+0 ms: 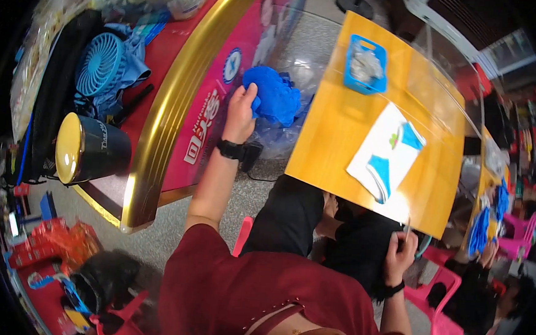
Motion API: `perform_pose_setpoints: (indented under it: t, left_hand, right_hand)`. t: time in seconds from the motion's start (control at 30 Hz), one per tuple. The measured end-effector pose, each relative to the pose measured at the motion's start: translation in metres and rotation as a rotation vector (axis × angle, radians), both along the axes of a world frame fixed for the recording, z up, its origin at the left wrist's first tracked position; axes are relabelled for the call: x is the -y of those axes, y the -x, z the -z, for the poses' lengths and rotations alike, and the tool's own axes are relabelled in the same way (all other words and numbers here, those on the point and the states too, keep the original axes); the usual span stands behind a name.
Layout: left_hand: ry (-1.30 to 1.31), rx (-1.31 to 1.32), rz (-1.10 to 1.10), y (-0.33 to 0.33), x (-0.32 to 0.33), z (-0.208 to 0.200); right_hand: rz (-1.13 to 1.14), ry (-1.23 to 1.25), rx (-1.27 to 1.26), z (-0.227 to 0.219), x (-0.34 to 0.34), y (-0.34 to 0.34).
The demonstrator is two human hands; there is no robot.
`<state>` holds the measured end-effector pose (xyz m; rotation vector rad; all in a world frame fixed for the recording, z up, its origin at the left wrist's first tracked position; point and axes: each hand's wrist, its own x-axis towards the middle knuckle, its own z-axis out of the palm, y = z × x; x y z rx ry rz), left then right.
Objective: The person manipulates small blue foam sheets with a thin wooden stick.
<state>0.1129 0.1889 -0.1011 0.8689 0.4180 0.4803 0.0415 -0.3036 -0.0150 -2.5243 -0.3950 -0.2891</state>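
My left hand (242, 114) is stretched out to the left of the table, its fingers closed on a bunched bright blue cloth (275, 97). The cloth hangs in the gap between the counter and the wooden table. My right hand (400, 255) is at the table's near edge with its fingers pinched together. A thin, greyish sliver sticks up from them, too small to name. On the wooden table (319, 134) lies a flat white fabric piece (374, 143) with blue patches and a small green motif. Behind it stands a blue plastic basket (380, 87) holding crumpled whitish material.
At left, a red counter with a gold edge (182, 70) carries a light-blue fan (99, 65) and a dark cup with a yellow lid (100, 151). A clear plastic bag (276, 140) is under the blue cloth. Pink chairs (443, 313) and another person (478, 297) are at right.
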Motion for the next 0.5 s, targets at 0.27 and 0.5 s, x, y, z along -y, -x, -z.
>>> perform_pose_setpoints:
  t: [0.27, 0.5]
  left_hand:
    - [-0.237, 0.098, 0.662, -0.021, 0.127, -0.092]
    - [-0.931, -0.220, 0.767, -0.068, 0.175, -0.062]
  right_hand:
    - [0.003, -0.025, 0.044, -0.005, -0.012, 0.007]
    - [-0.070, -0.070, 0.044, -0.016, -0.020, 0.009]
